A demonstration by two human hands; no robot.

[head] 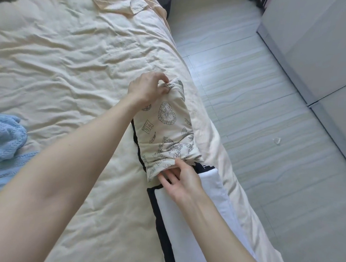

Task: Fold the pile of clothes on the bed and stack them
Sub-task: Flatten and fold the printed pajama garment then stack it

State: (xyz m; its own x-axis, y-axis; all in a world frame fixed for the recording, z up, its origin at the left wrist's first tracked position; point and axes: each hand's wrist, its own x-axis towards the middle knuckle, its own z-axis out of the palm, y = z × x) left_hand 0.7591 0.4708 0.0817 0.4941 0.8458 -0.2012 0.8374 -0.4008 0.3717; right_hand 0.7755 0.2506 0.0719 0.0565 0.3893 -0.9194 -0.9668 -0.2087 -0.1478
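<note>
Folded printed garment (166, 128): cream cloth with line drawings, lying near the right edge of the bed (71, 65), lengthwise along that edge. Resting partly on a black garment (136, 143), whose dark border shows along its left side and under its near end. Probably being set down as the top layer of a stack.

Left hand (148, 87): at the far end of the printed garment, fingers curled and pinching a bunched corner of the cloth. Grip narrow, holding fabric. Likely purpose: keeping the far end taut and square while the near end is tidied.

Right hand (182, 178): at the near end, fingers fairly straight and spread, tips touching or slipped just beneath the gathered edge. No closed grip visible; more a flat, tucking contact. Likely purpose: pushing loose folds under so the bundle holds its shape.

White folded cloth (194, 212): just beside the right hand, nearer the camera, also lying on black fabric, close to the bed edge. Apparently part of the finished stack area.

Light blue knitted garment (5, 142): crumpled at the left of the bed, well apart from the stack, not yet folded.

Cream bedsheet wrinkled throughout. Pale striped floor (250, 94) to the right of the bed; grey cabinet (322, 48) beyond.
</note>
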